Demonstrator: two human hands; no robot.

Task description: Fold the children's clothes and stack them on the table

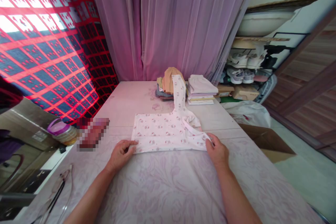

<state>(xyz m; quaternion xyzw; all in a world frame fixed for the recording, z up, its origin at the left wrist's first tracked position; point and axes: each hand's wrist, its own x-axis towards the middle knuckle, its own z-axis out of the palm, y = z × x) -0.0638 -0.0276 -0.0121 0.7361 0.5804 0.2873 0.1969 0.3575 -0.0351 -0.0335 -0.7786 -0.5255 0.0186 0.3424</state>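
Note:
A small white garment (162, 129) with a pink print lies partly folded on the patterned tabletop (168, 185). One sleeve (179, 92) stretches away toward the back. My left hand (121, 154) pinches the garment's near left corner. At the near right corner my right hand (217, 151) grips the edge with curled fingers.
At the table's far end sit a folded stack of clothes (201, 91) and a loose pile (166, 84). A pink curtain (183, 24) hangs behind. A lidded jar (61, 131) stands left, glasses (59, 187) lie near left. A shoe rack (244, 66) and a cardboard box (270, 141) are right.

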